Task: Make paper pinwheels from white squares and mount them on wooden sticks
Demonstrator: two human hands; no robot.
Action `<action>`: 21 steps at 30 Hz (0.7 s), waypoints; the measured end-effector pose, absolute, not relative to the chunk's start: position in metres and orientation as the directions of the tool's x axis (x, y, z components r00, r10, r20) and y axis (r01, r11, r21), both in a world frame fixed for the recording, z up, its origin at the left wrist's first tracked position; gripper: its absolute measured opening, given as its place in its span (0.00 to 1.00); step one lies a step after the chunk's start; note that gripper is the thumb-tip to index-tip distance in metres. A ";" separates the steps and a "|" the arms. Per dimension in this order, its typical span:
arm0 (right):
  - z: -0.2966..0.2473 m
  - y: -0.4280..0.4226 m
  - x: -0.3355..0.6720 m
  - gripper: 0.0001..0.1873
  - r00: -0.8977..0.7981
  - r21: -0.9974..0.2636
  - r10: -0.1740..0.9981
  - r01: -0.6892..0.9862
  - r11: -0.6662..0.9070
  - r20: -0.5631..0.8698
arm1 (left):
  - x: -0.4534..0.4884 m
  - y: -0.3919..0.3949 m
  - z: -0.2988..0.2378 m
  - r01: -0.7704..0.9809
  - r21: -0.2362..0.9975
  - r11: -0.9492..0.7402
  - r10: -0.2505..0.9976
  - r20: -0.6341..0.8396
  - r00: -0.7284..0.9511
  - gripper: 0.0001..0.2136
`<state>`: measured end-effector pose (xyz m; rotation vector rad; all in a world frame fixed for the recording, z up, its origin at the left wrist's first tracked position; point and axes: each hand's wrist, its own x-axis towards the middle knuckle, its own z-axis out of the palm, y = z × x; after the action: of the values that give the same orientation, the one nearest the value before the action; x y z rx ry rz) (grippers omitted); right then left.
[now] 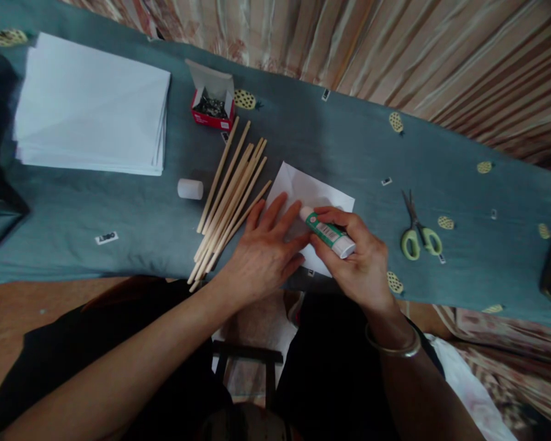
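Observation:
A white sheet of paper point(321, 193) lies near the front edge of the cloth-covered table. My left hand point(269, 245) rests flat on its left part, fingers spread. In my right hand point(356, 257) is a green and white glue stick point(327, 231), tilted, its uncapped tip over the paper by my left fingers; whether it touches I cannot tell. Part of the sheet is hidden under both hands. Left of my left hand lies a bundle of thin wooden sticks point(232, 202). The white glue cap point(190, 189) lies on its side just beyond them.
A stack of white paper point(92, 104) sits at the far left. An open red box point(213, 110) of small dark metal pieces stands behind the sticks. Green-handled scissors point(417, 229) lie to the right, blades slightly apart. A pleated curtain point(303, 37) hangs along the back edge.

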<state>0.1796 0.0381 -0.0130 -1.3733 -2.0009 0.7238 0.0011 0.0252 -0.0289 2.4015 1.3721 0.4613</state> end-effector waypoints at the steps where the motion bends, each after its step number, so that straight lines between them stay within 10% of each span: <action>1: -0.013 0.038 0.180 0.16 -0.284 -0.727 0.944 0.612 0.312 0.167 | 0.001 0.025 -0.029 0.760 0.438 -0.480 0.869 0.116 0.482 0.17; 21: -0.001 0.041 0.182 0.16 -0.292 -0.680 0.950 0.674 0.289 0.114 | 0.001 0.026 -0.027 0.760 0.442 -0.477 0.869 0.107 0.483 0.18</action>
<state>0.1815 0.0407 -0.0014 -1.4476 -2.0552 0.7145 0.0009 0.0257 -0.0267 2.3983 1.3709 0.4557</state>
